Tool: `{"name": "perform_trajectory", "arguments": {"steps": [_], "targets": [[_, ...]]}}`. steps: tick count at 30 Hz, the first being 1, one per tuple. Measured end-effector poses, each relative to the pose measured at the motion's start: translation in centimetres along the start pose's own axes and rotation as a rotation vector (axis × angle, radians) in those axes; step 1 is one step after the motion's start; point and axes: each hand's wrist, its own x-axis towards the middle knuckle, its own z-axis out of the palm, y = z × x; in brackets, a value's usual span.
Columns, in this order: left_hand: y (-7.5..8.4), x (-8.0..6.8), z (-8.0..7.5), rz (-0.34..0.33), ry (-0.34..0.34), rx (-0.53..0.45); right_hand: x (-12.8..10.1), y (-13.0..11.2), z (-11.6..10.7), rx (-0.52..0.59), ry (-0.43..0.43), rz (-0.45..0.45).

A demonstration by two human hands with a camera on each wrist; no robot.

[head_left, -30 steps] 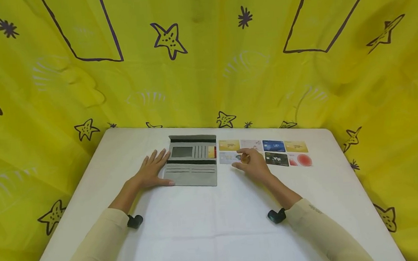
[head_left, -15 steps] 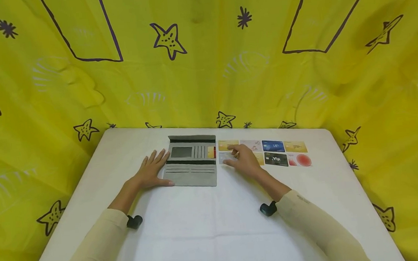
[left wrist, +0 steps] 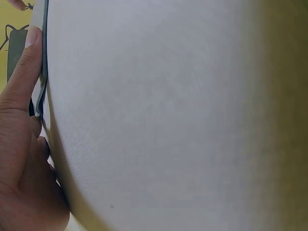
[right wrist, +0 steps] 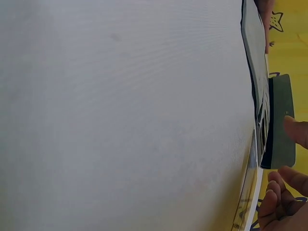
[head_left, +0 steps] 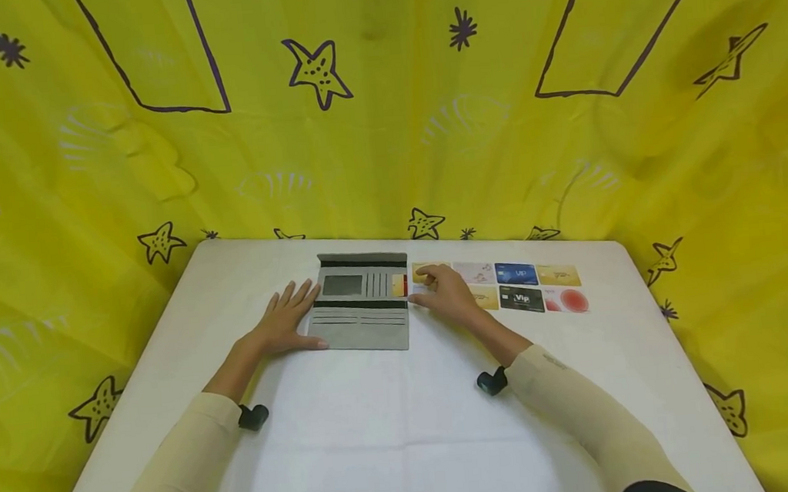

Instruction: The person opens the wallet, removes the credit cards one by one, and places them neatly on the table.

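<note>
A grey wallet (head_left: 359, 330) lies unfolded on the white table, with card slots and a dark window. A gold-and-red card (head_left: 399, 285) sticks out of its right slot. My left hand (head_left: 285, 324) rests on the wallet's left side, fingers spread and thumb at the lower edge. My right hand (head_left: 448, 292) is over the left end of the card rows, fingertips close to the wallet's right edge. In the right wrist view, the thumb (right wrist: 296, 131) is apart from the fingers, with nothing between them. A light card in the lower row is mostly hidden under this hand.
Two rows of cards lie right of the wallet, among them a blue VIP card (head_left: 516, 274), a black VIP card (head_left: 521, 298) and a white card with red circles (head_left: 566, 300). A yellow curtain (head_left: 387, 154) with starfish drawings hangs behind the table (head_left: 407, 415).
My right hand has moved left over the cards toward the wallet's right edge. More of the lower gold card shows now. My left hand has stayed on the wallet.
</note>
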Motion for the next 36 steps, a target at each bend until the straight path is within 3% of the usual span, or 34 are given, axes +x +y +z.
{"name": "perform_trajectory", "arguments": {"steps": [20, 36], "targets": [[0.2, -0.3, 0.3, 0.0, 0.005, 0.008, 1.8, -0.5, 0.9, -0.083, -0.062, 0.034], [0.3, -0.1, -0.1, 0.003, 0.003, 0.001, 3.0, -1.2, 1.9, -0.184, -0.088, -0.038]]}}
